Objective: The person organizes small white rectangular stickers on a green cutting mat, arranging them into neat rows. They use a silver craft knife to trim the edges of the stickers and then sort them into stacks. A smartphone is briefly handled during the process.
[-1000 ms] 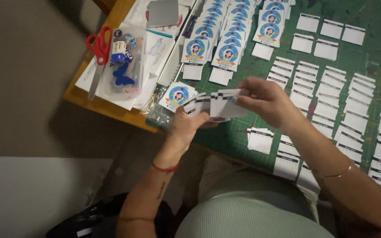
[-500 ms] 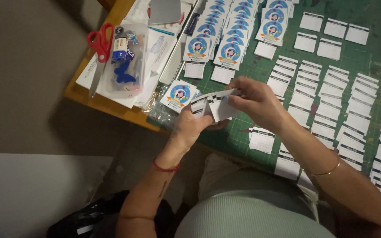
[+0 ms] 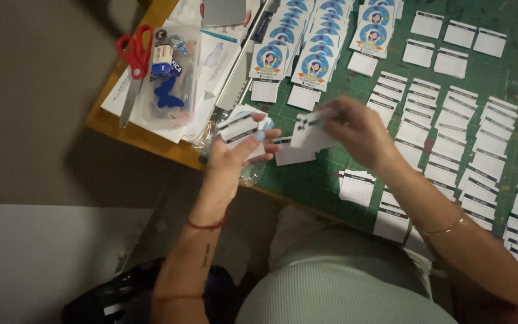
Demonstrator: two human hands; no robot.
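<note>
The right hand (image 3: 355, 129) pinches a small white black-marked card (image 3: 310, 131), slightly blurred.

The two hands have drawn apart: a second ago both met on one bundle of small white slips. Now the right hand (image 3: 358, 129) carries a slip (image 3: 310, 131) off rightward (blurred), while the left hand (image 3: 238, 150) keeps the remaining stack (image 3: 239, 128).

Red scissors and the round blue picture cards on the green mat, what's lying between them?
In the head view, a clear plastic case holding small blue items lies just right of the red scissors, then white papers, before the picture cards.
</note>
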